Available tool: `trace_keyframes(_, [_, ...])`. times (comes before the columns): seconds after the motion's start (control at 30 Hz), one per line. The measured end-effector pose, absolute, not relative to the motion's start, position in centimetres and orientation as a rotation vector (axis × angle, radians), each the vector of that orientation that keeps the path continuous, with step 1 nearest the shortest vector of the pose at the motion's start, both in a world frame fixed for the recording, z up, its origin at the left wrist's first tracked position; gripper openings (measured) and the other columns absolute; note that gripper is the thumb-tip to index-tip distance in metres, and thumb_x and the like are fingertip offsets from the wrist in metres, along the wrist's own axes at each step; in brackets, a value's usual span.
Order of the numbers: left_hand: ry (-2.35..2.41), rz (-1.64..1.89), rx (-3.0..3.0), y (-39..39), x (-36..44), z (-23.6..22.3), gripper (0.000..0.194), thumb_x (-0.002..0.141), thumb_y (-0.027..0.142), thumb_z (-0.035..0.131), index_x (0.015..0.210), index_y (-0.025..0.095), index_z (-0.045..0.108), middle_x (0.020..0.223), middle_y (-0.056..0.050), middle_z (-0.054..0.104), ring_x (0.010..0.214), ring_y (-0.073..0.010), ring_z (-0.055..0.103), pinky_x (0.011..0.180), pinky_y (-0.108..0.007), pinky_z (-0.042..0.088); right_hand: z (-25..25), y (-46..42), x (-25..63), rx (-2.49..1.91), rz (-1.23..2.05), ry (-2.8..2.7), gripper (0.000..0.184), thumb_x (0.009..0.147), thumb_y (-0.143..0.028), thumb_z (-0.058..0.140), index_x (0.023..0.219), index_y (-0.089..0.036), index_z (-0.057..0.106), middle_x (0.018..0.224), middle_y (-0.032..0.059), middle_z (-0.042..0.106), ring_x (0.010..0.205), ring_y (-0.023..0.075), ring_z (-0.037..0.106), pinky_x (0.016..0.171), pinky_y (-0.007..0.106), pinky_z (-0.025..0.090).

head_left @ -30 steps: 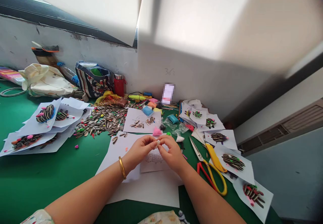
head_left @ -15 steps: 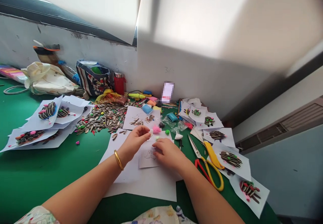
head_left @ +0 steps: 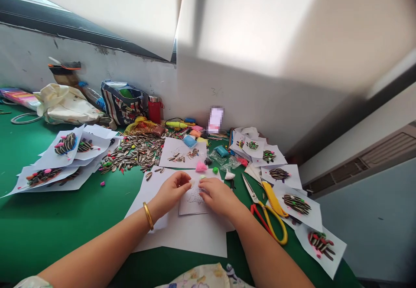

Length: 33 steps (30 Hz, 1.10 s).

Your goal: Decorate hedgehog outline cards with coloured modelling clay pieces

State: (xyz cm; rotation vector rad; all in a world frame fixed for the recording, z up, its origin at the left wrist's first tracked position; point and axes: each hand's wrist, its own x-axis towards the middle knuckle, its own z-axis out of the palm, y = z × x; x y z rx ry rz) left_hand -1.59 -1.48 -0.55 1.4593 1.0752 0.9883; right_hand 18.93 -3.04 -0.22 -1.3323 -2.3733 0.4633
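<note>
Drawing card (head_left: 188, 209), one, on the desk's white sheet (head_left: 182, 238): likely light, pliant, best held by an edge; dark-lined spiny animal, right side under my right grip (head_left: 217, 195), whose hold I cannot tell. Pale bit (head_left: 193, 181), one: probably soft, dents easily, suits a light fingertip pinch, as in my left grip (head_left: 171, 194).

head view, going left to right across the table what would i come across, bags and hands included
cream bag, striped bag, left hand, right hand, yellow-handled scissors, lowest decorated paper on the right
</note>
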Motion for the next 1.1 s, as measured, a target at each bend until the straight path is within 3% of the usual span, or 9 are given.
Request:
trace_keyframes(0.1, [1.122, 0.946, 1.609, -1.5, -1.4, -1.6, 0.019, 0.078, 0.034, 0.065, 0.089, 0.02, 0.062, 0.076, 0.0, 0.059, 0.072, -0.017, 0.054, 0.068, -0.03, 0.046, -0.4, -2.4, 19.1, -1.428, 0.456, -2.232, 0.017, 0.088, -0.015, 0.055, 0.091, -0.021, 0.071, 0.098, 0.0061, 0.07, 0.095, 0.0212, 0.063, 0.085, 0.035, 0.05])
trace_keyframes(0.27, [1.134, 0.926, 1.658, -1.1, -1.8, -2.2, 0.018, 0.08, 0.034, 0.061, 0.092, 0.02, 0.061, 0.077, -0.001, 0.059, 0.073, -0.018, 0.056, 0.069, -0.031, 0.046, -2.3, -1.3, 19.1, -1.452, 0.309, -2.165, 0.038, 0.086, -0.01, 0.053, 0.12, -0.023, 0.065, 0.125, 0.0086, 0.06, 0.112, 0.0218, 0.057, 0.095, 0.036, 0.047])
trace_keyframes(0.53, [1.087, 0.935, 1.622, -0.3, -2.1, -3.9, 0.02, 0.079, 0.036, 0.062, 0.092, 0.02, 0.062, 0.079, -0.001, 0.06, 0.075, -0.0185, 0.057, 0.07, -0.031, 0.046, -3.1, -0.7, 18.7, -1.543, 0.2, -2.133, 0.033, 0.086, -0.008, 0.051, 0.113, -0.019, 0.066, 0.115, 0.0109, 0.062, 0.102, 0.0226, 0.061, 0.09, 0.036, 0.05])
trace_keyframes(0.83, [1.037, 0.956, 1.589, -0.5, -2.2, -3.8, 0.021, 0.079, 0.037, 0.064, 0.091, 0.02, 0.063, 0.08, -0.002, 0.062, 0.076, -0.0189, 0.058, 0.071, -0.031, 0.047, -1.1, -1.9, 18.6, -1.678, 0.06, -2.338, 0.042, 0.082, -0.017, 0.063, 0.125, -0.021, 0.063, 0.141, 0.016, 0.052, 0.116, 0.0357, 0.056, 0.094, 0.049, 0.048])
trace_keyframes(1.0, [1.067, 0.948, 1.618, -0.6, -2.2, -3.2, 0.02, 0.079, 0.035, 0.063, 0.091, 0.02, 0.063, 0.081, -0.002, 0.062, 0.077, -0.019, 0.058, 0.073, -0.032, 0.048, -0.3, -2.4, 18.0, -1.434, 0.191, -2.457, 0.031, 0.088, -0.013, 0.053, 0.11, -0.024, 0.071, 0.117, 0.0084, 0.07, 0.11, 0.0267, 0.062, 0.097, 0.043, 0.049])
trace_keyframes(1.1, [1.086, 0.968, 1.61, -0.7, -2.3, -2.9, 0.02, 0.079, 0.036, 0.064, 0.092, 0.02, 0.063, 0.083, -0.003, 0.063, 0.079, -0.0193, 0.058, 0.075, -0.032, 0.048, -1.7, -2.5, 17.6, -1.342, 0.25, -2.481, 0.04, 0.085, -0.007, 0.052, 0.119, -0.02, 0.067, 0.131, 0.0087, 0.064, 0.121, 0.0242, 0.059, 0.105, 0.041, 0.046])
